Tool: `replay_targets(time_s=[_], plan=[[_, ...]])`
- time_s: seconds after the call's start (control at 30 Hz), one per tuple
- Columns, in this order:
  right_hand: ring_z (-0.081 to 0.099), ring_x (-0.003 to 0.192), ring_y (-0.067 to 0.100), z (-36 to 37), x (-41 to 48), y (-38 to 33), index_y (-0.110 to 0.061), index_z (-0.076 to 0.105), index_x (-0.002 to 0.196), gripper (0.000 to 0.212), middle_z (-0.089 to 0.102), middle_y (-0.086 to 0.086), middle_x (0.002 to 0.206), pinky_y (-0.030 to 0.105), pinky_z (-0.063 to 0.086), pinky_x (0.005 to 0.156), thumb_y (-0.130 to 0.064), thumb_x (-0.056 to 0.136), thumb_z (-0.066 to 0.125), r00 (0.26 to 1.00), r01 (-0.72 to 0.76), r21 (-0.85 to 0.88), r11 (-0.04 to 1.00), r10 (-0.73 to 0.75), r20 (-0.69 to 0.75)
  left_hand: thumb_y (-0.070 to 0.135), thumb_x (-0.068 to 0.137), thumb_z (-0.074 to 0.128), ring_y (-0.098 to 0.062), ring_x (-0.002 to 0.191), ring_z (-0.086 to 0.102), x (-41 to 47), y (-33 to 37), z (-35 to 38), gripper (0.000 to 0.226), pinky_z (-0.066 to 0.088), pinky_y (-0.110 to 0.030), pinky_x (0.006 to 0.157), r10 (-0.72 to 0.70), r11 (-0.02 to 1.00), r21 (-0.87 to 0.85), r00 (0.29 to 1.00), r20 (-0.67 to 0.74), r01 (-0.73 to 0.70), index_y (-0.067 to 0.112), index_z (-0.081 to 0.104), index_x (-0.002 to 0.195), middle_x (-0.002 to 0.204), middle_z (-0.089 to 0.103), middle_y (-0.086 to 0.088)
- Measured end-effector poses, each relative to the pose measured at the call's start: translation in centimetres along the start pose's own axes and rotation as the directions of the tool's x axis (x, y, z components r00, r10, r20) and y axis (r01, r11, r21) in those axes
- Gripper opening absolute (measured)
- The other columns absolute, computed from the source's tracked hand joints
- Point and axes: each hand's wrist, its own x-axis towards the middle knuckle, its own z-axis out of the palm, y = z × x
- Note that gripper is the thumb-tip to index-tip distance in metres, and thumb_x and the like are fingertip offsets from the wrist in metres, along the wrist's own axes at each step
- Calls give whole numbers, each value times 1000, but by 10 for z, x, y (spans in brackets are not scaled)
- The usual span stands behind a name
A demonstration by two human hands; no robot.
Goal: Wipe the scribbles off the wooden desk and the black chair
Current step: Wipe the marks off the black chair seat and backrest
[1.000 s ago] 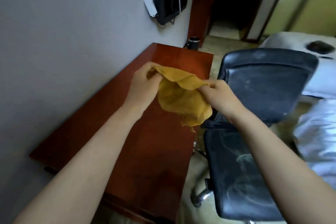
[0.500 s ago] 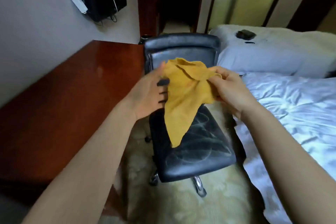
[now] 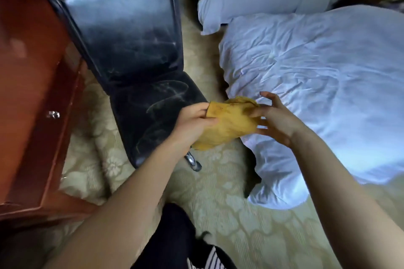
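Now your left hand [image 3: 192,124] gripped the cloth [image 3: 229,125] and your right hand [image 3: 276,120] pinched its other edge, just beside the chair [image 3: 131,35], whose seat showed pale scribbles [image 3: 162,105]. You would have done well to fold it into a flat pad and wipe with firm, overlapping strokes.

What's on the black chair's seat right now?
Pale scribbles cross the seat. The yellow cloth is held beside it, not on it. The left hand hides the seat's near right corner.
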Motion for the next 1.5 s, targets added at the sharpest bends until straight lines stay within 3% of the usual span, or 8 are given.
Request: replay_targets(time_s=[0.2, 0.4, 0.53, 0.63, 0.83, 1.03, 1.17, 1.5], plan=[[45, 120, 17, -29, 36, -4, -29, 33, 139, 93, 40, -1, 127, 24, 51, 82, 12, 67, 76, 936, 310, -171, 935, -332, -115, -7, 80, 66, -6, 77, 64, 64, 6, 13, 26, 50, -8, 65, 10, 997, 77, 1000, 1, -10, 3, 66, 104, 89, 69, -4], [57, 91, 16, -18, 101, -46, -13, 66, 116, 54, 63, 3, 111, 31, 48, 87, 6, 66, 75, 819, 485, -635, 602, -567, 88, -3, 74, 74, -10, 84, 60, 141, 30, 4, 41, 46, -14, 66, 7, 997, 75, 985, -172, 5, 12, 47, 102, 90, 62, -5], [54, 79, 4, 0, 150, -73, -11, 73, 95, 17, 70, 0, 92, 2, 37, 75, -4, 82, 66, 762, 511, -699, 500, -640, 100, 5, 75, 73, -18, 105, 57, 184, 43, -24, 54, 47, -28, 91, 104, 963, 266, 964, -245, -36, 15, 48, 122, 87, 65, 3], [51, 76, -3, 16, 179, -87, -11, 73, 91, 13, 68, -3, 82, 5, 33, 78, -13, 85, 62, 710, 583, -680, 445, -686, 159, 7, 82, 68, -9, 95, 57, 199, 51, -43, 45, 40, -9, 81, 230, 868, 489, 942, -243, -86, 14, 57, 126, 87, 63, 7], [51, 85, 11, 54, 242, -124, -28, 64, 77, 10, 57, -17, 67, 19, 38, 72, -20, 79, 58, 755, 646, -455, 613, -598, 267, 17, 88, 62, -15, 101, 47, 238, 52, -77, 13, 36, -15, 89, 273, 805, 592, 871, -409, 25, 28, 68, 91, 99, 47, 5], [59, 72, 15, 77, 304, -164, -21, 63, 71, 9, 62, -4, 72, 28, 49, 64, -23, 62, 63, 732, 94, 48, 994, -102, 674, 8, 90, 60, -4, 80, 51, 265, 65, -85, 23, 38, -9, 73, 80, 987, 161, 812, -578, 18, 23, 56, 73, 80, 55, 9], [66, 83, 20, 88, 333, -173, -21, 63, 88, 14, 69, 0, 88, 33, 56, 70, -25, 77, 55, 573, -249, 31, 968, 121, 811, 7, 90, 59, -10, 78, 49, 272, 64, -77, 14, 39, -11, 70, 73, 993, 113, 641, -764, 22, 15, 57, 79, 78, 52, 3], [67, 101, 26, 132, 337, -124, -12, 64, 118, 48, 68, 11, 115, 36, 57, 74, -44, 86, 48, 345, -367, -196, 909, 329, 879, 20, 91, 61, -13, 92, 60, 218, 12, -77, 20, 47, -24, 87, -132, 991, -124, 357, -925, 44, 17, 63, 111, 99, 64, -1]])
